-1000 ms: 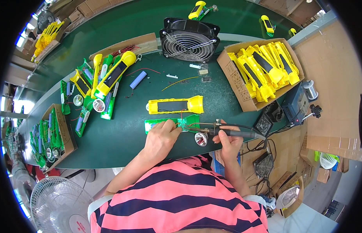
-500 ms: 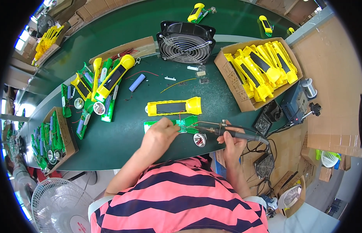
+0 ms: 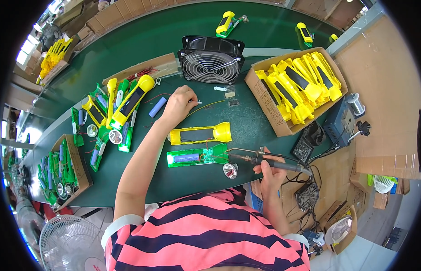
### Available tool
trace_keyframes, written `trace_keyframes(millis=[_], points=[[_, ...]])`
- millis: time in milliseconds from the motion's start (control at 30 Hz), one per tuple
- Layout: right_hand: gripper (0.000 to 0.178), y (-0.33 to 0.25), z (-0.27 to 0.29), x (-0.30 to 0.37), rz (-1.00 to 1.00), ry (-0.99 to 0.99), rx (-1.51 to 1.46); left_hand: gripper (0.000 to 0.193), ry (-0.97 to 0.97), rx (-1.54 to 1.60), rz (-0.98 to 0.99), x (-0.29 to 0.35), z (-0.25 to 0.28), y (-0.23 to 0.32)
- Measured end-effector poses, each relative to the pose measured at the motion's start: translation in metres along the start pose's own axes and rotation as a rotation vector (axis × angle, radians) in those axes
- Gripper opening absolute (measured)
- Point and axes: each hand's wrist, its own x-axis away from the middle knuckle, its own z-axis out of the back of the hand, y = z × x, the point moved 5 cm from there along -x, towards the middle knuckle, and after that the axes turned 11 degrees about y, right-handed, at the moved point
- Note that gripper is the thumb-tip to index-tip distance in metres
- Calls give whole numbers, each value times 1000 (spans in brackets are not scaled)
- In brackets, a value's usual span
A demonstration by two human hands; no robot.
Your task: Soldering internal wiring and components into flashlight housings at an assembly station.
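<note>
- The open green half-shell [image 3: 221,150] lies near the middle of the tabletop's front edge, its blue battery [image 3: 186,157] and circuit board [image 3: 209,156] already in place.
- The reflector [image 3: 230,170] sits outside it, toward the front edge; the yellow half-shell [image 3: 223,132] lies just behind, so joining the halves seems left.
- The right hand [image 3: 271,175] grips a soldering iron [image 3: 253,159], tip by the shell's right end; contact cannot be told.
- The left hand [image 3: 178,107], fingers bunched, reaches a white strip [image 3: 198,102] farther back; whether it is gripped cannot be told.
- A carton [image 3: 270,107] of yellow shells stands toward the tabletop's back right corner.
</note>
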Motion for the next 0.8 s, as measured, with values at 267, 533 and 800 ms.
trace_keyframes(millis=[267,533,800], points=[[19,-1,1,-7,23,0,19,12,300,169,110,43,93,62],[20,1,-12,-9,16,-66,33,23,242,799,842,153,77,38],[19,-2,-9,-2,12,-54,67,10,359,321,729,162,65,26]])
